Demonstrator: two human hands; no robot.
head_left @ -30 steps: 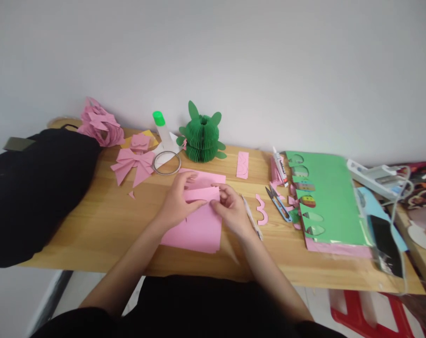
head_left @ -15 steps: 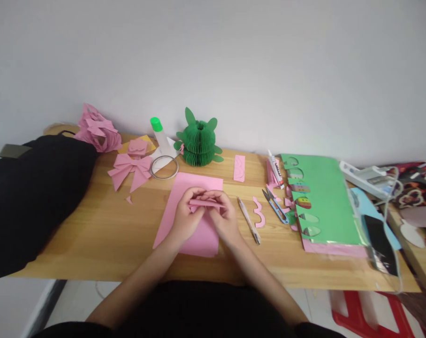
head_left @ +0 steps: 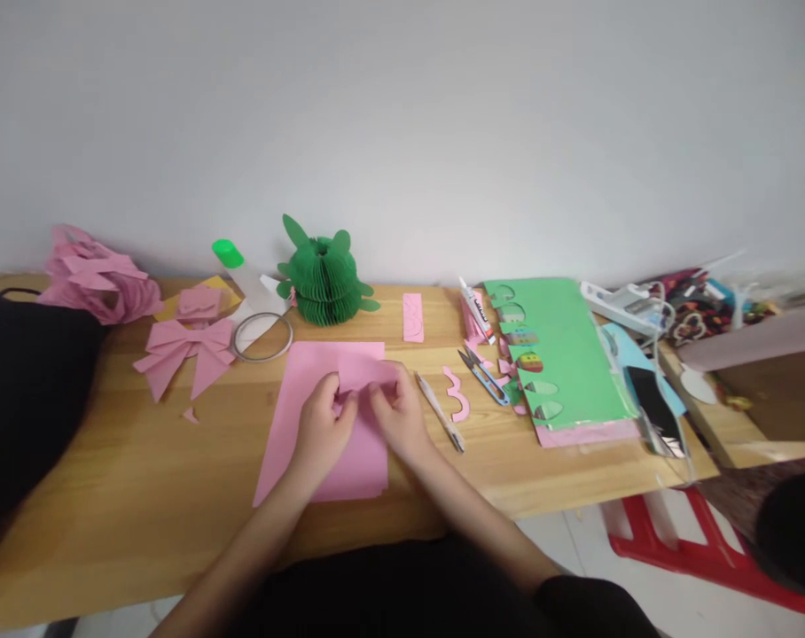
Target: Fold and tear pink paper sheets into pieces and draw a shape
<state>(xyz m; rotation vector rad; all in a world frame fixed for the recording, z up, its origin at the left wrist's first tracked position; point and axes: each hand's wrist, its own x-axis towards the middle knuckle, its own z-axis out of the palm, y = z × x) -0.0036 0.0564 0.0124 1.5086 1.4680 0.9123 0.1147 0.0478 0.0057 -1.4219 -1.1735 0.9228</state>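
Wooden tabletop [head_left: 176, 509]: front edge nearest, then a margin before pink sheets [head_left: 355, 456]. Left hand [head_left: 324, 424], right hand [head_left: 400, 415]: both grips pinch one small pink paper [head_left: 361, 374] over the sheets. Pen [head_left: 441, 412] lies rightward; green pleated ornament [head_left: 324, 282] beyond; pale wall [head_left: 402, 133].

pink sheets [head_left: 359, 465]: matt paper | table [head_left: 176, 496]: smooth wood | phone [head_left: 651, 400]: glossy

Black top [head_left: 382, 589] — short black sleeve [head_left: 595, 610]
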